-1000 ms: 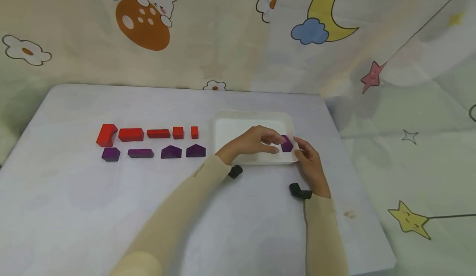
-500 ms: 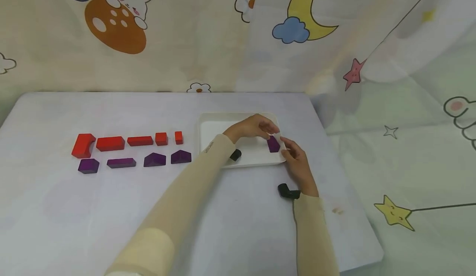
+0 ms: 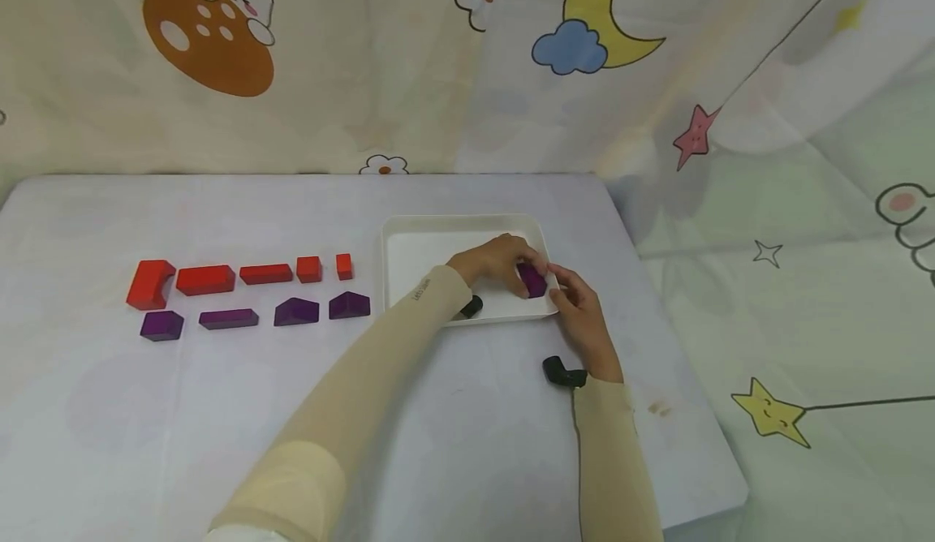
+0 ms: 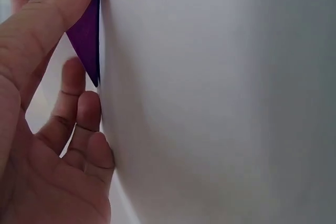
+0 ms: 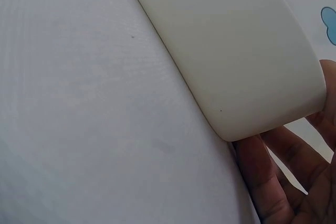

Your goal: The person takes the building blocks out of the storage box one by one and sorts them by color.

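A purple block [image 3: 535,281] with a pointed side lies in the right end of a shallow white tray [image 3: 427,243]. My left hand [image 3: 495,260] reaches over the tray and pinches this block; in the left wrist view the thumb lies across the purple block [image 4: 86,40]. My right hand [image 3: 587,327] holds the tray at its near right corner. The right wrist view has the fingers of the right hand [image 5: 286,174] under and around the corner of the white tray [image 5: 236,51]. Part of the block is hidden by the left fingers.
Left of the tray stands a row of several red blocks [image 3: 206,280]. Nearer to me is a row of several purple blocks [image 3: 229,319]. Everything is on a white-covered table [image 3: 467,428], with a cartoon-printed cloth [image 3: 409,79] hanging behind it.
My left hand was hovering open over the purple block; it has come down and now pinches it. The right hand stays at the tray corner. The head view has shifted to the right.
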`<state>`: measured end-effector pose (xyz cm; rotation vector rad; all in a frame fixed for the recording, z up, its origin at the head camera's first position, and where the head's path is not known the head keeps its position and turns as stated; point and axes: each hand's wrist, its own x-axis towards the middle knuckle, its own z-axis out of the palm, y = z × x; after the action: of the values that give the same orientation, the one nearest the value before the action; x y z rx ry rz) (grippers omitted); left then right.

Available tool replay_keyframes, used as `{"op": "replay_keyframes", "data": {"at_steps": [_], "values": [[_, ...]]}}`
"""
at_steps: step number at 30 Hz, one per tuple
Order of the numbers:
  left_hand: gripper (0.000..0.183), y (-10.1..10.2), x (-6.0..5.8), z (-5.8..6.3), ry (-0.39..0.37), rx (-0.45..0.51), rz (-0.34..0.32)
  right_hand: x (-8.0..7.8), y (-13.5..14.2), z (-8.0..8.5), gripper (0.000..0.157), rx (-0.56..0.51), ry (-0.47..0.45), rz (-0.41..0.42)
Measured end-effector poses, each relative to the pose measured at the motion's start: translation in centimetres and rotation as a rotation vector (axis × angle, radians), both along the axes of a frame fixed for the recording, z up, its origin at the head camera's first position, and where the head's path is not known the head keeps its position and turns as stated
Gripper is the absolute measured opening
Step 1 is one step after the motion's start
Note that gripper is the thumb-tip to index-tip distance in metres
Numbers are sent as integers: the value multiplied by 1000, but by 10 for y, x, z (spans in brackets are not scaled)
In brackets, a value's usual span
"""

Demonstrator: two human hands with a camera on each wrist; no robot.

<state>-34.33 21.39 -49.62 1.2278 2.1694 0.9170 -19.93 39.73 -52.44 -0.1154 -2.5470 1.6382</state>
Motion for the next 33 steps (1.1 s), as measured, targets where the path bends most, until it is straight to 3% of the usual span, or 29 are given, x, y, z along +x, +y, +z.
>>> {"op": "replay_keyframes", "data": {"at_steps": [3, 10, 16, 20, 24, 29, 33], "values": [[40, -1, 1, 0, 41, -18, 1, -2, 0, 0, 45, 3, 6, 6], [34, -16, -6, -2, -33, 65, 118, -15, -2, -5, 45, -1, 17, 41], [37, -27, -9, 23, -32, 161, 152, -25, 4, -6, 45, 24, 10, 56], [36, -37, -2, 45, -28, 186, 140, -28, 8, -4, 45, 36, -25, 50], [32, -53, 4, 61, 24, 173, 131, -30, 15, -3, 47, 43, -76, 27], [31, -87, 12, 70, 65, 193, 148, -29, 25, -5, 49, 31, -93, 7], [31, -126, 20, 75, 48, 199, 213, -30, 36, -7, 49, 37, -82, -2]]}}
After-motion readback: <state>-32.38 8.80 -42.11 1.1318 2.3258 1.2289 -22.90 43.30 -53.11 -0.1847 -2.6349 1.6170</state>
